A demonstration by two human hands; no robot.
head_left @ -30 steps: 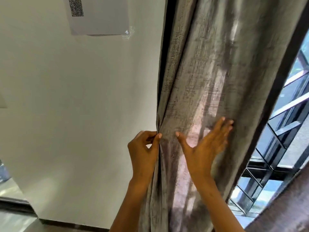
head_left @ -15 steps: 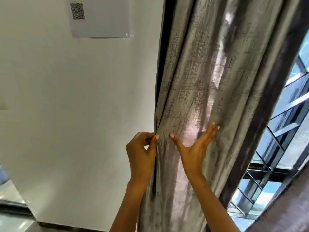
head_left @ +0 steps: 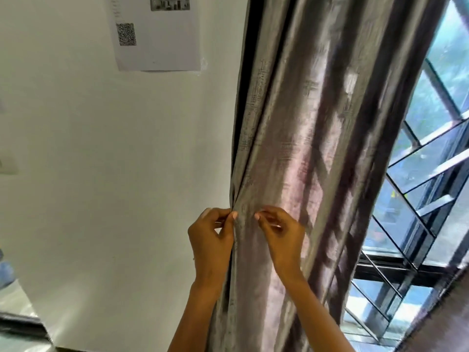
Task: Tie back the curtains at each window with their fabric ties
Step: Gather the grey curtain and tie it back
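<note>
Nearest the camera, the left hand pinches the curtain's left edge while the right hand, fingers curled, pinches a fold just beside it. No fabric tie shows; judging by this, gathering comes first, so pleats should be drawn evenly leftward before any wrapping. Right of it stands the window. Farther left, a paper sheet on the wall bears a QR code; its printing is unreadable.

Bare wall lay open to the left of the curtain, obstructed only high up by a taped paper sheet. To the right, the window grille closed off passage beyond the curtain's edge. Both hands, left hand and right hand, occupied the curtain's left fold.
</note>
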